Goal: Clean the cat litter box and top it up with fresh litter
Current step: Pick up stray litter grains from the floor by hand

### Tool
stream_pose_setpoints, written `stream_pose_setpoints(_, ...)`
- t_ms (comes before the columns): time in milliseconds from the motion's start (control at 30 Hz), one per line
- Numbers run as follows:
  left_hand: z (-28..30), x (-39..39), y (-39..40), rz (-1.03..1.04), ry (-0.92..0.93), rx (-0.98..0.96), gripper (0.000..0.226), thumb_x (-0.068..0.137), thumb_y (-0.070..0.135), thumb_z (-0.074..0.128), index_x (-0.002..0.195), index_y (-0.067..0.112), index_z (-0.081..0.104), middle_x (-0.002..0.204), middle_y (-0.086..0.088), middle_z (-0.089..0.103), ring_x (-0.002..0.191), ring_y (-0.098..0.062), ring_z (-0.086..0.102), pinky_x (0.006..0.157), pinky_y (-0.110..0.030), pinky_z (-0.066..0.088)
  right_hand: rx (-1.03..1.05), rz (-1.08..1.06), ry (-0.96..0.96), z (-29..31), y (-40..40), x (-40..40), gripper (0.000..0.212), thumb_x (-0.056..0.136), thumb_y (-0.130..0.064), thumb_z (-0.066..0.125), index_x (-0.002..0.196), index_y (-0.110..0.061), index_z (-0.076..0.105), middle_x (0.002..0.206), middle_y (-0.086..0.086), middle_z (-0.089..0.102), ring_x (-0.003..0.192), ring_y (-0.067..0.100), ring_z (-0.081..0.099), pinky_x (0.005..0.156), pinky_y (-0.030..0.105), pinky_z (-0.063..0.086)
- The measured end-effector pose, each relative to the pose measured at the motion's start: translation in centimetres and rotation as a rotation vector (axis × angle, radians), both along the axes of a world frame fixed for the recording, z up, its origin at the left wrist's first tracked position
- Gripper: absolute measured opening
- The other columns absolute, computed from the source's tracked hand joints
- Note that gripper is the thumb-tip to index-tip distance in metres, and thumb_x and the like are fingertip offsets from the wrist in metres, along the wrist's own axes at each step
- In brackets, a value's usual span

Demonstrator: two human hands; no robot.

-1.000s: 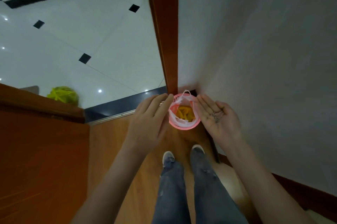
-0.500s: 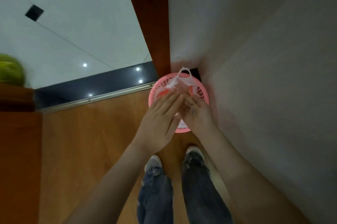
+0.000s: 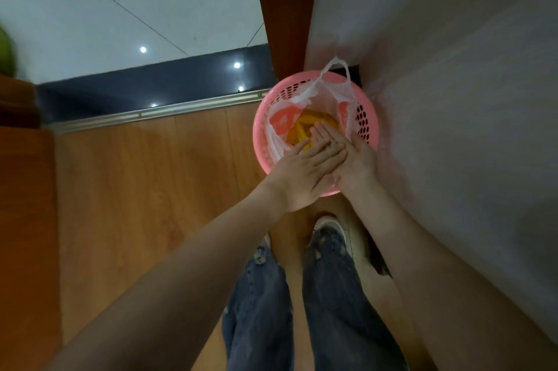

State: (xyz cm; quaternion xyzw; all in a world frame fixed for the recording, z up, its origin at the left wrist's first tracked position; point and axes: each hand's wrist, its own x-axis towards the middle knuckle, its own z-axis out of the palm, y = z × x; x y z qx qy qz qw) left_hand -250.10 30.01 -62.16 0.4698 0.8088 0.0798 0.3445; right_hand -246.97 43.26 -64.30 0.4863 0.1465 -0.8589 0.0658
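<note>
Two flat hands, left (image 3: 305,171) on right (image 3: 353,156), over one pink bin (image 3: 265,117).

From my feed, the left hand (image 3: 305,171) lies over the right hand (image 3: 353,156), so I can't see the right palm or most of its fingers. Both hands cover the near rim of the pink basket (image 3: 273,104) and part of the white bag (image 3: 332,89) lining it. There's something yellow (image 3: 305,126) in the bag, too blurry to identify. A green thing (image 3: 6,53) is cut off by the left edge, smeared. The shoes (image 3: 327,224) are mostly hidden behind the jeans (image 3: 329,295).
</note>
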Motion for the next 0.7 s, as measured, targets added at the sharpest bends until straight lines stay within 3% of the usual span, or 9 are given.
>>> stream_pose_setpoints(67, -0.2, -0.6, 0.3, -0.010, 0.008, -0.047, 0.055, 0.105, 0.044, 0.006, 0.156, 0.024, 0.002, 0.164, 0.003, -0.004, 0.149, -0.015, -0.016, 0.121, -0.038, -0.013, 0.014, 0.009, -0.020, -0.3, 0.2, 0.0, 0.055, 0.103, -0.037, 0.026, 0.134, 0.003, 0.048, 0.134, 0.018, 0.056, 0.122, 0.028, 0.054, 0.098, 0.041, 0.041)
stream_pose_setpoints(133, -0.1, -0.7, 0.4, 0.001, 0.021, -0.084, 0.055, 0.105, 0.043, 0.007, 0.156, 0.024, 0.000, 0.164, 0.003, -0.006, 0.149, -0.016, -0.016, 0.121, -0.037, -0.013, 0.026, 0.033, -0.050, -0.4, 0.4, 0.1, 0.053, 0.102, -0.038, 0.027, 0.133, -0.001, 0.050, 0.138, 0.015, 0.053, 0.129, 0.027, 0.047, 0.112, 0.043, 0.028)
stream_pose_setpoints(200, -0.2, -0.7, 0.2, 0.044, 0.045, -0.111, 0.057, 0.104, 0.045, 0.002, 0.156, 0.022, -0.001, 0.164, 0.002, -0.005, 0.149, -0.016, -0.015, 0.120, -0.036, -0.014, 0.028, 0.077, -0.080, -0.2, 0.6, 0.1, 0.051, 0.102, -0.038, 0.027, 0.129, -0.006, 0.054, 0.144, 0.011, 0.048, 0.137, 0.026, 0.037, 0.116, 0.042, 0.017)
stream_pose_setpoints(300, 0.1, -0.2, 0.0, 0.146, 0.028, -0.050, 0.071, 0.092, 0.052, -0.012, 0.155, 0.021, 0.001, 0.164, 0.001, 0.000, 0.150, -0.015, -0.011, 0.120, -0.035, -0.013, 0.052, 0.093, -0.103, 0.1, 0.8, -0.1, 0.049, 0.103, -0.033, 0.027, 0.138, -0.004, 0.046, 0.147, 0.014, 0.043, 0.137, 0.028, 0.038, 0.111, 0.039, 0.026)
stream_pose_setpoints(500, 0.0, 1.9, 0.8, 0.090, -0.104, 0.082, 0.069, 0.096, 0.053, -0.004, 0.156, 0.020, 0.008, 0.164, 0.001, 0.010, 0.151, -0.011, -0.004, 0.121, -0.034, -0.010, 0.031, 0.048, -0.157, 0.0, 1.4, -0.2, 0.054, 0.103, -0.034, 0.025, 0.129, 0.004, 0.053, 0.133, 0.021, 0.057, 0.130, 0.031, 0.048, 0.110, 0.042, 0.032)
stream_pose_setpoints(600, -0.7, 1.1, 0.8, 0.116, -0.036, -0.023, 0.072, 0.092, 0.052, -0.013, 0.155, 0.021, 0.003, 0.164, 0.001, 0.001, 0.150, -0.014, -0.009, 0.122, -0.038, -0.008, 0.037, 0.130, -0.182, 0.1, 1.3, -0.4, 0.055, 0.102, -0.042, 0.024, 0.131, -0.005, 0.052, 0.143, 0.014, 0.049, 0.140, 0.028, 0.035, 0.117, 0.046, 0.017)
stream_pose_setpoints(700, -0.9, 0.5, 1.1, 0.172, 0.005, -0.141, 0.065, 0.097, 0.048, -0.006, 0.155, 0.019, -0.003, 0.164, -0.001, -0.006, 0.150, -0.017, -0.013, 0.123, -0.040, -0.007, 0.011, 0.120, -0.152, 0.4, 1.1, -0.5, 0.058, 0.101, -0.046, 0.024, 0.143, -0.009, 0.037, 0.154, 0.013, 0.031, 0.146, 0.029, 0.019, 0.120, 0.047, 0.007)
